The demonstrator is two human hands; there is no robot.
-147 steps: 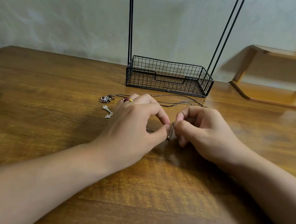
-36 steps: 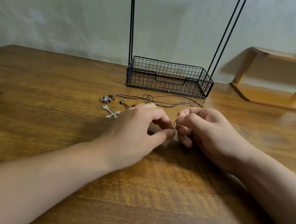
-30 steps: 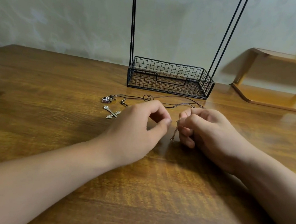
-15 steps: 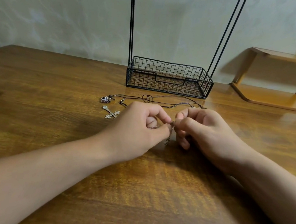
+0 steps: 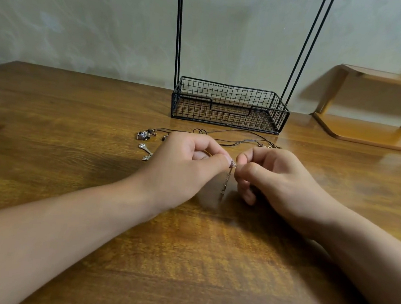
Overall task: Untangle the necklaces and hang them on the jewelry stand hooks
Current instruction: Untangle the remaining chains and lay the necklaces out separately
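Observation:
My left hand (image 5: 188, 165) and my right hand (image 5: 273, 177) meet at the middle of the table, fingertips pinched on a thin silver chain necklace (image 5: 227, 179). A short length of it dangles between them down to the wood. Behind my hands lies a dark cord necklace (image 5: 233, 140), its camera-shaped charm (image 5: 143, 135) at the left end. A silver cross pendant (image 5: 146, 151) lies just left of my left hand. The black jewelry stand (image 5: 229, 105) has a wire basket base and tall rods; its hooks are cut off at the top.
A wooden shelf (image 5: 377, 108) stands on the table at the back right, against the pale wall. The brown wooden table (image 5: 61, 124) stretches left and toward me around my forearms.
My left hand let go of the chain a second ago, then pinched it again beside my right hand. The cross pendant has turned where it lies.

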